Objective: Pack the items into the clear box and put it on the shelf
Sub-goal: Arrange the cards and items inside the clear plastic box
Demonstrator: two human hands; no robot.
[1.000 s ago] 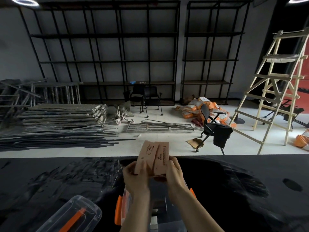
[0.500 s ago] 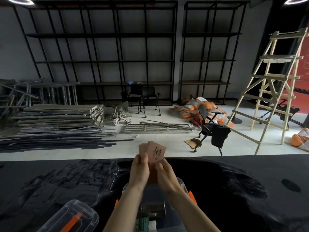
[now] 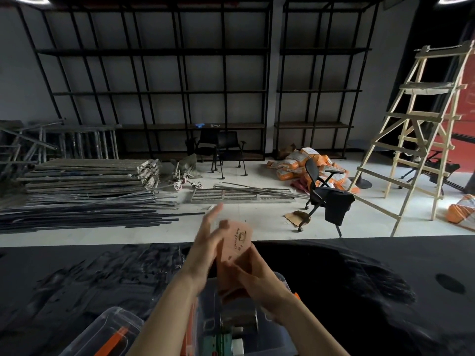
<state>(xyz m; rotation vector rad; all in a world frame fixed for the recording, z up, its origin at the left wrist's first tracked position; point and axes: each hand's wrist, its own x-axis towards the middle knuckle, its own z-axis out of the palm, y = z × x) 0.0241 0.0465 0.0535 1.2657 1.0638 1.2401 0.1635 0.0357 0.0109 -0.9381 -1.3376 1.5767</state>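
A tan paper packet point(image 3: 235, 244) with printed writing is held upright above the clear box point(image 3: 279, 327), which sits on the black table at the bottom centre with several small items inside. My right hand point(image 3: 254, 277) grips the packet's lower part. My left hand point(image 3: 205, 242) is beside the packet's left edge with its fingers stretched out and blurred; I cannot tell whether it touches the packet. The box has orange latches point(image 3: 296, 296) at its sides. Its clear lid point(image 3: 102, 332) lies on the table at the lower left.
The black table point(image 3: 359, 291) fills the lower half of the view. Beyond it are black metal shelves point(image 3: 159, 93), stacked metal bars point(image 3: 84, 191), office chairs point(image 3: 326, 201), orange sacks point(image 3: 298, 165) and a wooden ladder point(image 3: 421, 132).
The packet has dropped lower toward the box. My left hand has let go of its grip and spread its fingers, while my right hand keeps hold of the packet.
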